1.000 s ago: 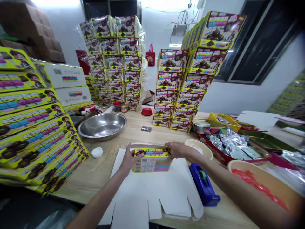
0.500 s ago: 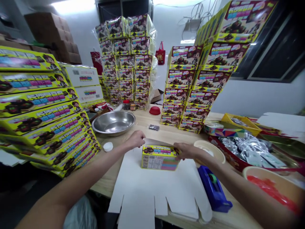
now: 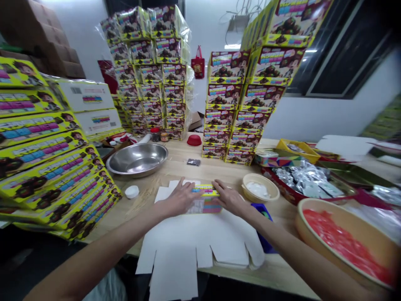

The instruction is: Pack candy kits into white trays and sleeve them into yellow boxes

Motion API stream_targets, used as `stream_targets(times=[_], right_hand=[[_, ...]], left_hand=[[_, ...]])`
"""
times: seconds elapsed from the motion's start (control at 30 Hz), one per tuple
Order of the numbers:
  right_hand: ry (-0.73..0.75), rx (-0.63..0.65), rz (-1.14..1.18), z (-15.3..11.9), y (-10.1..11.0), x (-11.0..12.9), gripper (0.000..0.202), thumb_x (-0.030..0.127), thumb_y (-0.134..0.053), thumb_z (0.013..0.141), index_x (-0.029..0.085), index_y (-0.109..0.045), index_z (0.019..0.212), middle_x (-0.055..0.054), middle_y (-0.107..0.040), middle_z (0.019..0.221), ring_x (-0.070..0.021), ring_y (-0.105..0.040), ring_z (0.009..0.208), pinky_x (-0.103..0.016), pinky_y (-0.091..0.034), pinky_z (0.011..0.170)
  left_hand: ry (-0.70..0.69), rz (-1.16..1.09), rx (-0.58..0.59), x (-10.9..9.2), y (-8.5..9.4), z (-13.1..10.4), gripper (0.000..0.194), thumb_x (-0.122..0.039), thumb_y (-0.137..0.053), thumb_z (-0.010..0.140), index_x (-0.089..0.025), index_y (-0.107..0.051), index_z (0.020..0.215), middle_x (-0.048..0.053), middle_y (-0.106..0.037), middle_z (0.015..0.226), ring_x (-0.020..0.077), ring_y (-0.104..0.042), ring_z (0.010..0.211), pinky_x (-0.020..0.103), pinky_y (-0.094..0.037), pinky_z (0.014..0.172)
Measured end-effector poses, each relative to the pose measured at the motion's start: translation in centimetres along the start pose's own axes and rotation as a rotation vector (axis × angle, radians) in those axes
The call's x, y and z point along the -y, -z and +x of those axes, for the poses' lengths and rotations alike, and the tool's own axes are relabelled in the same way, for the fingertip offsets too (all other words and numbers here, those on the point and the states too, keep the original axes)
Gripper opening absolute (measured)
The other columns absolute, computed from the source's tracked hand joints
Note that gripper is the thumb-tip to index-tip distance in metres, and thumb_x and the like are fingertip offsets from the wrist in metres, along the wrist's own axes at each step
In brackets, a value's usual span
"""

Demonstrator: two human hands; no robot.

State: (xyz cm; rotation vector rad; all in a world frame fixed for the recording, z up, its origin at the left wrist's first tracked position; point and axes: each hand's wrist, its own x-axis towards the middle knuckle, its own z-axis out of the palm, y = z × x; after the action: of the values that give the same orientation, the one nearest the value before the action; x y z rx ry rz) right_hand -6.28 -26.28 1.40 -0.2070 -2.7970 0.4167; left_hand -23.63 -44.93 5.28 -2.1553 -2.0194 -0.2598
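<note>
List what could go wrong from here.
The left hand and right hand cover opposite ends of the small yellow printed cardboard box; uneven pressure might dent or skew it.
The flat white cardboard sheets beneath overhang the near edge of the light wood-grain table, so a bump could shift them and the box.
The right forearm partly hides the blue plastic tape dispenser, so it might be knocked unseen.

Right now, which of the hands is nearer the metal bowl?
Left. The left hand is right of the metal bowl; the right hand is farther right, across the small box.
</note>
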Motion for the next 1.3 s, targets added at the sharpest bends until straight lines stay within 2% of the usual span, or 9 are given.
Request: stream_targets(times=[0.1, 0.17, 0.3, 0.4, 0.5, 0.63, 0.8, 1.0, 1.3], right_hand=[[-0.101, -0.119, 0.277, -2.8, 1.2, -0.5, 0.072, 0.037, -0.059, 0.08, 0.022, -0.027, 0.143, -0.017, -0.023, 0.149, -0.0282, -0.05, 0.118, -0.037, -0.05, 0.085], [-0.251, -0.288, 0.466, -6.8, 2.4, -1.8, 0.06, 0.04, -0.059, 0.079, 0.023, -0.042, 0.134, -0.014, -0.039, 0.14, -0.0235, -0.055, 0.11, -0.033, -0.052, 0.079], [-0.742, -0.675, 0.425, -17.0, 3.5, -4.9, 0.033, 0.047, -0.058, 0.077, 0.015, -0.065, 0.077, -0.007, -0.064, 0.074, -0.0193, -0.059, 0.071, -0.031, -0.049, 0.064], [-0.879, -0.581, 0.494, -21.8, 2.2, -5.5, 0.037, 0.05, -0.06, 0.073, 0.013, -0.067, 0.07, -0.006, -0.062, 0.065, -0.0171, -0.054, 0.059, -0.028, -0.043, 0.054], [-0.848, -0.513, 0.581, -22.2, 0.5, -5.0, 0.034, 0.046, -0.06, 0.072, 0.015, -0.071, 0.079, -0.006, -0.064, 0.074, -0.0153, -0.053, 0.06, -0.027, -0.042, 0.055], [-0.853, -0.661, 0.499, -20.4, -0.5, -4.5, 0.019, 0.035, -0.065, 0.064, 0.017, -0.071, 0.065, -0.003, -0.059, 0.067, -0.0144, -0.05, 0.061, -0.027, -0.041, 0.06], [-0.866, -0.801, 0.511, -19.7, -1.0, -4.4, 0.016, 0.03, -0.063, 0.064, 0.017, -0.063, 0.055, -0.002, -0.053, 0.064, -0.0157, -0.05, 0.066, -0.027, -0.041, 0.062], [-0.898, -0.963, 0.897, -21.2, -3.0, -2.3, 0.025, 0.041, -0.066, 0.069, 0.017, -0.061, 0.066, -0.005, -0.057, 0.089, -0.0174, -0.055, 0.078, -0.03, -0.046, 0.069], [-0.926, -1.134, 0.714, -23.1, -5.7, -1.2, 0.032, 0.047, -0.067, 0.068, 0.016, -0.06, 0.062, -0.009, -0.051, 0.099, -0.0214, -0.05, 0.096, -0.031, -0.05, 0.075]], left_hand=[[-0.01, -0.119, 0.104, -0.8, 0.0, 3.5, 0.044, -0.017, -0.051, 0.083, -0.03, -0.056, 0.124, 0.009, -0.056, 0.1, 0.0235, -0.052, 0.099, 0.038, -0.043, 0.088], [0.02, -0.194, 0.108, -1.2, 0.0, 4.7, 0.039, -0.021, -0.052, 0.084, -0.029, -0.059, 0.121, 0.009, -0.056, 0.095, 0.0228, -0.052, 0.096, 0.034, -0.043, 0.085], [0.071, -0.235, 0.063, -2.5, -0.1, 5.7, 0.038, -0.022, -0.053, 0.083, -0.027, -0.061, 0.121, 0.01, -0.056, 0.093, 0.0238, -0.051, 0.094, 0.036, -0.042, 0.085], [0.043, -0.25, 0.051, -4.9, -0.4, 6.6, 0.038, -0.025, -0.052, 0.085, -0.025, -0.059, 0.123, 0.01, -0.056, 0.093, 0.0241, -0.05, 0.095, 0.037, -0.042, 0.086], [0.006, -0.228, 0.05, -7.6, -1.1, 7.4, 0.039, -0.024, -0.051, 0.086, -0.025, -0.058, 0.124, 0.01, -0.056, 0.094, 0.024, -0.05, 0.096, 0.037, -0.042, 0.087], [-0.003, -0.139, 0.012, -9.4, -2.1, 7.3, 0.039, -0.024, -0.048, 0.088, -0.025, -0.057, 0.125, 0.013, -0.054, 0.102, 0.0262, -0.048, 0.101, 0.04, -0.043, 0.088], [0.005, -0.108, -0.018, -9.5, -2.5, 6.8, 0.039, -0.025, -0.049, 0.087, -0.025, -0.056, 0.125, 0.013, -0.053, 0.106, 0.0262, -0.049, 0.102, 0.041, -0.044, 0.087], [0.025, -0.082, -0.058, -9.8, -2.8, 6.7, 0.037, -0.025, -0.052, 0.086, -0.019, -0.059, 0.121, 0.014, -0.055, 0.108, 0.0266, -0.048, 0.101, 0.041, -0.045, 0.087], [0.018, -0.047, -0.047, -10.4, -2.5, 6.5, 0.034, -0.025, -0.051, 0.086, -0.018, -0.059, 0.119, 0.013, -0.055, 0.106, 0.0263, -0.047, 0.099, 0.04, -0.044, 0.087]])
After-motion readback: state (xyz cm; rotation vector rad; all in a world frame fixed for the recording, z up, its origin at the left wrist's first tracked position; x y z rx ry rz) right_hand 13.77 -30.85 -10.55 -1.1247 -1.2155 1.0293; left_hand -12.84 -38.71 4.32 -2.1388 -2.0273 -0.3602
